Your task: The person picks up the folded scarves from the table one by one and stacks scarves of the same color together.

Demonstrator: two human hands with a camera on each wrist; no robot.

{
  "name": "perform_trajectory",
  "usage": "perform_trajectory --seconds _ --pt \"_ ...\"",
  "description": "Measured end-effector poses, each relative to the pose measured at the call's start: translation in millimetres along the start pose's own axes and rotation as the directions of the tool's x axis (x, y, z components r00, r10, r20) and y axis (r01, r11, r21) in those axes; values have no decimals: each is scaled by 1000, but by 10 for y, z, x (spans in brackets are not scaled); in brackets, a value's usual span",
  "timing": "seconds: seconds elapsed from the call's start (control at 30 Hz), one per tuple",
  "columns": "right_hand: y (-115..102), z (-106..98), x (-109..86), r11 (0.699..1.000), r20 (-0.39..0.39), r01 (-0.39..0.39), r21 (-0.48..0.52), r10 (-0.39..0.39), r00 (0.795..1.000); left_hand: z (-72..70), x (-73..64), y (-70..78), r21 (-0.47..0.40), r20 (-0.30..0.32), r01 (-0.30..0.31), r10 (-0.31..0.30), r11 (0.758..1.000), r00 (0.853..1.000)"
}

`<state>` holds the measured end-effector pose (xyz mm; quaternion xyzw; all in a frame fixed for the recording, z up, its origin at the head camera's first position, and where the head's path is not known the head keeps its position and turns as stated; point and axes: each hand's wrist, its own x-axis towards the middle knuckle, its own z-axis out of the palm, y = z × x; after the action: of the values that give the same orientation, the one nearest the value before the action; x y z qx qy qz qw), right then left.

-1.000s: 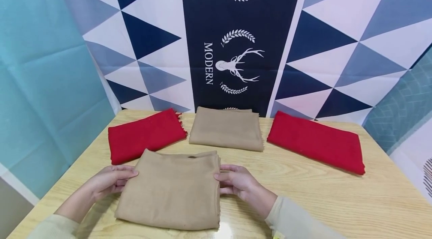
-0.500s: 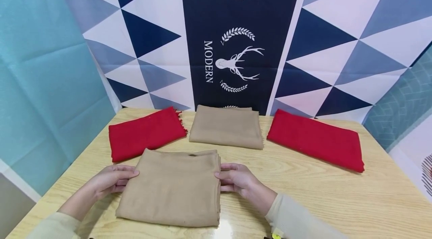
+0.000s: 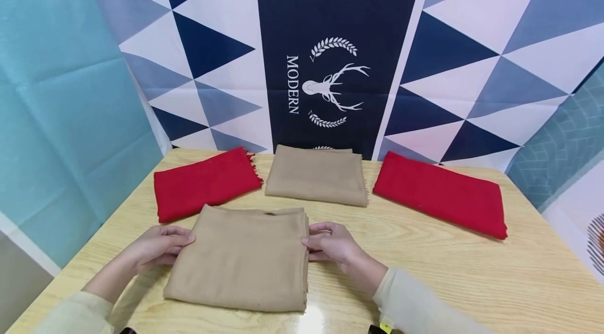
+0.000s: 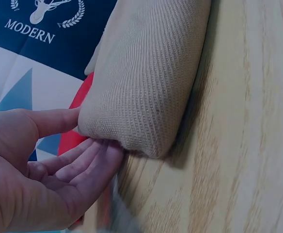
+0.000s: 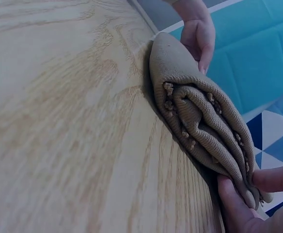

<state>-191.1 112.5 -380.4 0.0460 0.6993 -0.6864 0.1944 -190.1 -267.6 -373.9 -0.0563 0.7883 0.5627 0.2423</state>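
A folded beige fringed scarf (image 3: 240,260) lies at the front of the table. My left hand (image 3: 160,247) pinches its left side near the far corner, thumb on top and fingers underneath. On the opposite side, my right hand (image 3: 332,245) grips the layered edge the same way. The left wrist view shows the thumb against the rounded fold of the scarf (image 4: 141,82), the other fingers below it. Seen from the right wrist, the scarf's end (image 5: 199,126) shows several stacked layers with knotted fringe, held between thumb and fingers.
Along the back of the wooden table (image 3: 424,281) lie a red folded scarf (image 3: 203,184) at left, another beige scarf (image 3: 316,174) in the middle and a second red one (image 3: 439,195) at right. A patterned cloth (image 3: 325,51) hangs behind them.
Both hands keep their hold on the front beige scarf, which stays nearly in place. The head view has shifted slightly, and dark objects now show at its bottom edge.
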Motion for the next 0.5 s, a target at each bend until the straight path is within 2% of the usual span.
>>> perform_trajectory --seconds 0.17,0.5 --pt "-11 -10 -1 1000 21 5 -12 -5 1000 22 -33 31 37 -41 1 0 999 999" --pt "-48 -22 -85 999 102 -17 -50 22 995 23 -127 39 51 -16 20 -20 998 1000"
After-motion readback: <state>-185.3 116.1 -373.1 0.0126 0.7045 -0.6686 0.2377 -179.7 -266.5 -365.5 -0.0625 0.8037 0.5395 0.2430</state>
